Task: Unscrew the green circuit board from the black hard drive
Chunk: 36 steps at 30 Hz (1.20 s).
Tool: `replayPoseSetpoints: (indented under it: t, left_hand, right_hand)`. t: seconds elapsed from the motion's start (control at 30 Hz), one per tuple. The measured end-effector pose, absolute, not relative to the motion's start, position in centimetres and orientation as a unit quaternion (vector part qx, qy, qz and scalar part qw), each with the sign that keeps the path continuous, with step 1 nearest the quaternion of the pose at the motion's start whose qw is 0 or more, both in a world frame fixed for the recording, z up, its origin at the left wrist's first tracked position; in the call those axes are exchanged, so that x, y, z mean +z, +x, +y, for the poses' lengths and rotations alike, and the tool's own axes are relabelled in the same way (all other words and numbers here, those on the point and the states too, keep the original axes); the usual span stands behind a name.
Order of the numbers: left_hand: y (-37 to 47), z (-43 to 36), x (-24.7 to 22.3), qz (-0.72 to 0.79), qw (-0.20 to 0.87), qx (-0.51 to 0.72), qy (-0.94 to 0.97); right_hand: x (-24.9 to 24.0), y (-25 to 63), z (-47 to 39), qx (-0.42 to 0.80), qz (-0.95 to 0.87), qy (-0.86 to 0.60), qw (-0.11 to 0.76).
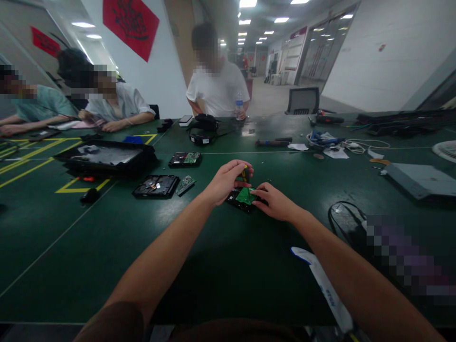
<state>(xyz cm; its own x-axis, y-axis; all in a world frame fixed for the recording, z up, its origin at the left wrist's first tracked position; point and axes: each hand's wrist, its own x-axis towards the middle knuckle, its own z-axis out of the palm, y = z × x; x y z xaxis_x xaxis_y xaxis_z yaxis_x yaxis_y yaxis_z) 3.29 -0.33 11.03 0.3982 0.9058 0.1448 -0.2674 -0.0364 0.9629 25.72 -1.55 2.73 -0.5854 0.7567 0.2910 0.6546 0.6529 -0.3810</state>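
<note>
In front of me lies a hard drive (242, 206) on the green table, its green circuit board (244, 195) facing up. My left hand (226, 179) is closed around the yellow-and-black handle of a screwdriver (245, 175), held upright above the board. Its tip is too small to make out. My right hand (273, 202) grips the drive's right side, with fingertips on the edge of the board. To the left sit an opened hard drive (156, 185), a loose circuit board (185, 184) and another hard drive with its board showing (185, 159).
A black tray (107, 156) stands at the left. On the right are a grey metal box (422, 183), tangled cables (326, 139) and a black cable loop (335, 216). A white-and-blue strip (329, 289) lies under my right forearm. Several people sit across the table.
</note>
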Motion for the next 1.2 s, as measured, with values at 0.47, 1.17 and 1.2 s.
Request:
replayPoseSetpoints:
  t: [0.47,1.17,1.2]
  left_hand:
    - [3.38,-0.67,11.23,0.285,0.668,0.454,0.516]
    - [3.22,-0.46,11.13,0.267,0.679,0.445,0.519]
    - [3.20,-0.41,11.09,0.265,0.675,0.443,0.527]
  right_hand:
    - [2.76,25.71,-1.71,0.115,-0.881,-0.399,0.228]
    - [2.69,25.81,-1.71,0.116,-0.881,-0.400,0.222]
    - [2.70,25.80,-1.72,0.114,-0.881,-0.401,0.221]
